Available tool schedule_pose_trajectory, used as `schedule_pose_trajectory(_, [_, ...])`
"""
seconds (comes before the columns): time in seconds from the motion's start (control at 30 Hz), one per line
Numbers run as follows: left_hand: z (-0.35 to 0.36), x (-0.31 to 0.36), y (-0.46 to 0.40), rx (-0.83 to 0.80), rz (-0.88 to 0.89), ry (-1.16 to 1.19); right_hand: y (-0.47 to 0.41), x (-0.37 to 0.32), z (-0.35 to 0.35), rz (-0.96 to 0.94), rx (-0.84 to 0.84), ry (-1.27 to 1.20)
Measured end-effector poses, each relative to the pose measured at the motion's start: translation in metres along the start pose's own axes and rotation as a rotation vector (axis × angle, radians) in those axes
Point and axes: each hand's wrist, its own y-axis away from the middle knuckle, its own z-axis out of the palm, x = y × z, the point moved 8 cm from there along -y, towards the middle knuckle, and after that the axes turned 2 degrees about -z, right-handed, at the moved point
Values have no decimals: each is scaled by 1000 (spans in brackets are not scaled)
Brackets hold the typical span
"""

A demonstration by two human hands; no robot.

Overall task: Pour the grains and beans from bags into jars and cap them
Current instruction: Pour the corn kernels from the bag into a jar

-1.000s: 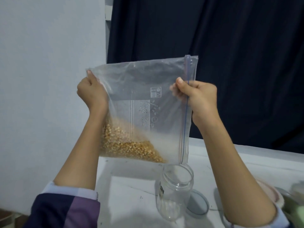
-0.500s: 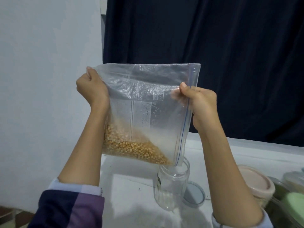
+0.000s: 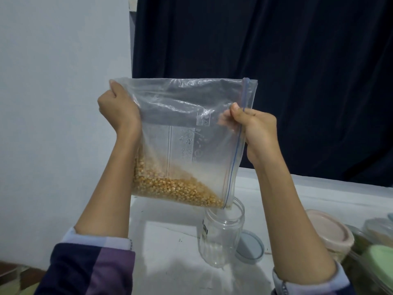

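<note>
Now, what I see from the head view:

Bag: I hold a clear zip bag [image 3: 187,133] up in the middle of the frame, turned sideways, so the blue zip strip runs down its right edge.
Left hand: my left hand [image 3: 119,109] is clenched on the upper left corner of the bag; the fingers are curled round the plastic.
Right hand: my right hand [image 3: 253,126] pinches the bag at the zip edge, thumb in front; the other fingers show through the plastic behind.
Corn: yellow corn kernels [image 3: 176,188] lie along the low side of the bag and reach down to its lower right corner.
Jar: a clear glass jar [image 3: 221,237] stands upright on the white bench [image 3: 170,262], in the lower middle of the frame. The lower right corner of the bag is at the jar mouth; I cannot tell if it touches the rim.
Lid: a grey-blue lid [image 3: 251,248] lies flat on the bench just right of the jar.
Others: at the lower right edge stand a container with a pink lid [image 3: 331,233] and one with a green lid [image 3: 380,256].
</note>
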Motion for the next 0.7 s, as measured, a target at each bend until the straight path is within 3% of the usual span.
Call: schedule_pose_trajectory(0.7, [-1, 17, 1, 1, 14, 89, -1, -5, 3, 5, 9, 10])
